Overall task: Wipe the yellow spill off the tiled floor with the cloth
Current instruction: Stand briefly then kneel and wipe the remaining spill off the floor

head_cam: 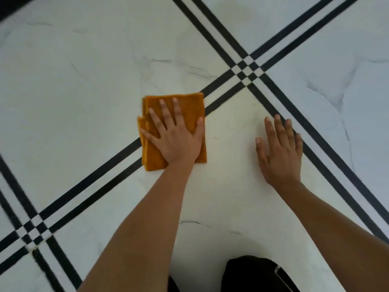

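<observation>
A folded orange cloth [192,108] lies flat on the white marble floor [84,85], partly over a pair of black stripes. My left hand [174,140] presses down on it with the palm flat and the fingers spread. My right hand [280,152] rests flat on the bare floor to the right of the cloth, fingers together, holding nothing. A faint yellowish film [229,11] shows on the tile far ahead, and a weaker pale tint lies between the cloth and my right hand.
Double black stripes cross the floor diagonally and meet at a checkered crossing [246,69] ahead right and another crossing [33,230] at lower left. My dark-clothed knee [252,275] is at the bottom edge.
</observation>
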Action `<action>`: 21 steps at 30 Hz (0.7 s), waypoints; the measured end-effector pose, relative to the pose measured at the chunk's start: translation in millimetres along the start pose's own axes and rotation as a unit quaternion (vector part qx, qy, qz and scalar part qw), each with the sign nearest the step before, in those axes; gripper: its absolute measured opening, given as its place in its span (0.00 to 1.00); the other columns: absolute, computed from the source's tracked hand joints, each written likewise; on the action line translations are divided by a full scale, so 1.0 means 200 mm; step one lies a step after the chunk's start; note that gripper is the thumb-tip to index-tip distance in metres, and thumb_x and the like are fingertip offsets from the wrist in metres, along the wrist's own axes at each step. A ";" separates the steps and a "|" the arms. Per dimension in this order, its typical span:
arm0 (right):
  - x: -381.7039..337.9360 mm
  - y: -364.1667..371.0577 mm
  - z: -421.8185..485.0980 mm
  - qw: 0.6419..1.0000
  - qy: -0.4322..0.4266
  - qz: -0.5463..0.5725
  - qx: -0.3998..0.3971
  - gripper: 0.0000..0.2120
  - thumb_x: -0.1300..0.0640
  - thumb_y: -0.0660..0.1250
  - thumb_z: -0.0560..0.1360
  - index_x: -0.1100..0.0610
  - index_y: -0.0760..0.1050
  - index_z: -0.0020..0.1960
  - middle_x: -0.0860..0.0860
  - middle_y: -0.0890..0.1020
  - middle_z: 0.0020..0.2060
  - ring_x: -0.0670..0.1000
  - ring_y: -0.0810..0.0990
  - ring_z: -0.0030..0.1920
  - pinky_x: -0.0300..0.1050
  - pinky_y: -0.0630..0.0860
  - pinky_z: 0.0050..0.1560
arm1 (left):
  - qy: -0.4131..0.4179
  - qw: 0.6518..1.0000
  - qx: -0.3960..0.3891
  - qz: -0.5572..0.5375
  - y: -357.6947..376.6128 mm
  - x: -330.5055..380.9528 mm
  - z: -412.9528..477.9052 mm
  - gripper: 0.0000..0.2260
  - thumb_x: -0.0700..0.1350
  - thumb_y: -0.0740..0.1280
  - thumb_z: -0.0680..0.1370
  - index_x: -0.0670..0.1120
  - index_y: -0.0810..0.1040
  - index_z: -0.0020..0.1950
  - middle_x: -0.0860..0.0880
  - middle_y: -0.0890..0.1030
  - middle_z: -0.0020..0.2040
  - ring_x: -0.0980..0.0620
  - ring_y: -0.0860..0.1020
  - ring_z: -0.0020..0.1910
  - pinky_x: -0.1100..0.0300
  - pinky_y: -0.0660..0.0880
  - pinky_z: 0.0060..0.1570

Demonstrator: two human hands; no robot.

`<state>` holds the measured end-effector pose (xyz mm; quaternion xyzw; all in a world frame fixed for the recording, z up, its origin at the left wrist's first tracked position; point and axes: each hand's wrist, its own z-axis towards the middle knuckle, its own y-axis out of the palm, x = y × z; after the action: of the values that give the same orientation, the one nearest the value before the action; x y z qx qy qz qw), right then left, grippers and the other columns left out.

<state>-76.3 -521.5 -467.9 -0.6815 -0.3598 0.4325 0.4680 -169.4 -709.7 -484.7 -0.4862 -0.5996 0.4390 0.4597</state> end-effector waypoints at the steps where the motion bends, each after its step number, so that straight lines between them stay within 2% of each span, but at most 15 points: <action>1: 0.03 0.00 0.00 1.000 0.010 0.003 0.005 0.30 0.41 0.40 0.77 0.52 0.51 0.76 0.51 0.53 0.76 0.52 0.45 0.76 0.52 0.41 0.73 | -0.010 1.000 -0.003 -0.003 0.00 0.05 -0.01 0.35 0.68 0.45 0.75 0.52 0.43 0.77 0.45 0.46 0.78 0.39 0.43 0.75 0.30 0.40 0.67; 2: 0.10 -0.01 -0.01 1.000 0.028 0.009 0.011 0.31 0.41 0.40 0.77 0.53 0.50 0.76 0.51 0.53 0.76 0.52 0.45 0.76 0.53 0.41 0.73 | 0.055 0.998 -0.011 0.003 0.02 0.13 -0.06 0.35 0.67 0.44 0.75 0.52 0.43 0.77 0.45 0.46 0.78 0.38 0.44 0.75 0.31 0.39 0.67; 3: 0.13 -0.01 -0.02 0.999 0.044 0.014 0.010 0.31 0.40 0.40 0.77 0.53 0.49 0.76 0.51 0.53 0.76 0.51 0.44 0.76 0.53 0.41 0.73 | 0.158 0.987 -0.026 0.021 0.03 0.16 -0.13 0.34 0.67 0.44 0.75 0.52 0.43 0.77 0.46 0.47 0.78 0.39 0.45 0.75 0.31 0.39 0.66; 4: 0.19 -0.02 -0.04 0.998 0.065 0.021 0.009 0.32 0.39 0.40 0.76 0.53 0.48 0.76 0.51 0.52 0.76 0.51 0.44 0.76 0.53 0.41 0.74 | 0.261 0.962 -0.047 0.060 0.03 0.20 -0.18 0.33 0.67 0.44 0.75 0.53 0.44 0.77 0.46 0.48 0.78 0.40 0.46 0.75 0.31 0.40 0.67; 5: 0.23 -0.03 -0.06 0.996 0.082 0.024 0.004 0.33 0.38 0.40 0.76 0.53 0.47 0.76 0.51 0.51 0.76 0.51 0.44 0.76 0.53 0.41 0.74 | 0.323 0.942 -0.056 0.077 0.03 0.23 -0.16 0.33 0.67 0.44 0.75 0.54 0.44 0.76 0.47 0.48 0.78 0.40 0.46 0.76 0.31 0.41 0.67; 6: 0.27 -0.03 -0.08 0.995 0.096 0.023 -0.001 0.35 0.36 0.41 0.75 0.53 0.45 0.76 0.51 0.50 0.76 0.51 0.43 0.76 0.53 0.40 0.73 | 0.332 0.938 -0.059 0.084 0.03 0.27 -0.09 0.33 0.67 0.44 0.76 0.55 0.42 0.76 0.47 0.46 0.78 0.41 0.44 0.76 0.31 0.40 0.67; 9: 0.36 -0.04 -0.13 0.990 0.132 -0.005 -0.049 0.41 0.30 0.41 0.71 0.52 0.39 0.76 0.51 0.43 0.76 0.54 0.39 0.75 0.56 0.37 0.72 | 0.151 0.987 -0.021 0.042 0.05 0.46 0.12 0.34 0.67 0.44 0.76 0.53 0.41 0.76 0.46 0.44 0.78 0.39 0.42 0.75 0.31 0.39 0.67; 10: 0.39 -0.05 -0.14 0.988 0.139 -0.010 -0.066 0.43 0.29 0.40 0.70 0.52 0.37 0.76 0.51 0.40 0.76 0.54 0.37 0.75 0.57 0.36 0.72 | 0.128 0.991 -0.019 0.031 0.05 0.53 0.10 0.34 0.68 0.44 0.75 0.52 0.42 0.77 0.45 0.45 0.78 0.38 0.43 0.75 0.30 0.40 0.67; 11: 0.40 -0.05 -0.14 0.987 0.137 -0.013 -0.079 0.44 0.28 0.39 0.69 0.52 0.36 0.76 0.51 0.38 0.76 0.54 0.35 0.75 0.57 0.36 0.71 | 0.150 0.988 -0.022 0.028 0.07 0.55 0.05 0.34 0.68 0.44 0.75 0.52 0.42 0.77 0.45 0.45 0.78 0.38 0.43 0.75 0.30 0.40 0.67; 14: 0.40 -0.05 -0.13 0.988 0.122 -0.006 -0.094 0.43 0.27 0.38 0.69 0.51 0.32 0.75 0.51 0.35 0.75 0.53 0.31 0.73 0.58 0.34 0.70 | 0.305 0.948 -0.056 0.078 0.10 0.51 -0.19 0.34 0.69 0.42 0.74 0.54 0.45 0.77 0.46 0.50 0.78 0.39 0.48 0.75 0.32 0.42 0.66; 15: 0.40 -0.06 -0.13 0.988 0.121 -0.001 -0.096 0.43 0.27 0.38 0.69 0.51 0.31 0.74 0.51 0.35 0.75 0.53 0.30 0.72 0.57 0.33 0.70 | 0.319 0.941 -0.067 0.087 0.09 0.49 -0.21 0.34 0.69 0.42 0.74 0.54 0.46 0.76 0.46 0.51 0.78 0.39 0.49 0.75 0.32 0.43 0.67; 17: 0.41 -0.05 -0.13 0.988 0.121 0.000 -0.092 0.43 0.27 0.39 0.70 0.51 0.31 0.74 0.51 0.35 0.75 0.52 0.29 0.72 0.57 0.32 0.69 | 0.294 0.950 -0.061 0.081 0.09 0.52 -0.15 0.35 0.70 0.42 0.73 0.55 0.44 0.76 0.47 0.49 0.78 0.40 0.47 0.75 0.33 0.41 0.67; 20: 0.40 -0.04 -0.14 0.990 0.112 -0.013 -0.081 0.42 0.28 0.42 0.72 0.52 0.32 0.74 0.52 0.36 0.75 0.53 0.30 0.73 0.57 0.32 0.69 | 0.157 0.984 -0.057 0.059 0.08 0.61 -0.11 0.36 0.70 0.44 0.74 0.54 0.39 0.76 0.47 0.43 0.78 0.40 0.41 0.75 0.33 0.38 0.68; 21: 0.40 -0.03 -0.13 0.990 0.113 -0.016 -0.080 0.42 0.28 0.43 0.73 0.52 0.32 0.75 0.52 0.37 0.75 0.54 0.32 0.73 0.57 0.32 0.69 | 0.148 0.986 -0.060 0.053 0.09 0.61 -0.15 0.35 0.69 0.44 0.75 0.54 0.38 0.76 0.47 0.42 0.78 0.40 0.40 0.75 0.33 0.38 0.68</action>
<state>-22.5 -456.6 -476.8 -0.7555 -0.3488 0.3155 0.4561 -149.6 -583.7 -481.1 -0.6033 -0.5236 0.3493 0.4898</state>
